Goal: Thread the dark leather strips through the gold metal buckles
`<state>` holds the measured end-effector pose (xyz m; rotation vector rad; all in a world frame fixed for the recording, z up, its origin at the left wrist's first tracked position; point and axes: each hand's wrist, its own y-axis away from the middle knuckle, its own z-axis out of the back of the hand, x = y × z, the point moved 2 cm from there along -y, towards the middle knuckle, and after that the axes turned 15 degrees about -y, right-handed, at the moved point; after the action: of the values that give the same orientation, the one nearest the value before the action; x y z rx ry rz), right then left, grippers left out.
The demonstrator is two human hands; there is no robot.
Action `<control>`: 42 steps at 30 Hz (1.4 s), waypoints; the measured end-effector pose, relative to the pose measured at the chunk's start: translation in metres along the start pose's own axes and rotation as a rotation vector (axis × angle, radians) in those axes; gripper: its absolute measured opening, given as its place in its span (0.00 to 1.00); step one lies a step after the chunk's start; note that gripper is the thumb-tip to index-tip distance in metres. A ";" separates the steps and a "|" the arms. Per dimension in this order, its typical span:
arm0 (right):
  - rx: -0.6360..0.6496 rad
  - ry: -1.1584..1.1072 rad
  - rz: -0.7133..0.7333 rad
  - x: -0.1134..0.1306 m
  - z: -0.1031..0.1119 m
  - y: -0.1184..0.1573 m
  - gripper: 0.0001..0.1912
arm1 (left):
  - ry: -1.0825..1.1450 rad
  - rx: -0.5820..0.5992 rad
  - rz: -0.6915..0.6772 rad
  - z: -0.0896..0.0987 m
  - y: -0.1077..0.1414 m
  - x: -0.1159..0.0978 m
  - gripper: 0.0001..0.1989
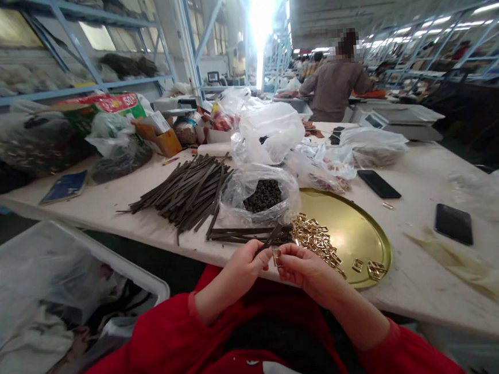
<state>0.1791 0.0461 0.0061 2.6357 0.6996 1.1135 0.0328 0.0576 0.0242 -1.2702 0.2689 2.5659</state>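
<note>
So on the desk (103,198), strips (185,192) are piled left of the open bag (233,200), tray (354,225) to its right. Buckles (311,237) heaped on the tray's left side, phones (379,184) further right.

A glaring white vertical light (262,30) is flooding the background; the round gold metal tray (351,225) is gleaming softly; wide-angle distortion is stretching blurred edges.

strap (271,238) in left hand (251,262), buckle (276,257) in right hand (302,267)
</note>
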 end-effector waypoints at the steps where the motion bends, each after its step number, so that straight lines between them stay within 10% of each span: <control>1: 0.002 -0.002 -0.006 -0.003 -0.001 -0.001 0.10 | -0.047 -0.005 -0.007 0.001 0.000 0.001 0.12; 21: 0.015 0.015 0.030 -0.033 0.000 -0.026 0.05 | -0.215 -0.010 0.039 -0.002 0.001 0.016 0.04; 31: 0.026 0.039 -0.022 -0.033 0.011 -0.026 0.21 | -0.282 -0.002 -0.013 0.011 0.000 0.015 0.07; 42: 0.024 -0.167 -0.185 -0.029 0.009 -0.021 0.10 | -0.538 0.070 -0.134 0.000 0.008 0.017 0.09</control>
<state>0.1609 0.0503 -0.0255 2.5819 0.9039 0.8291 0.0204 0.0529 0.0109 -0.5176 0.1530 2.6321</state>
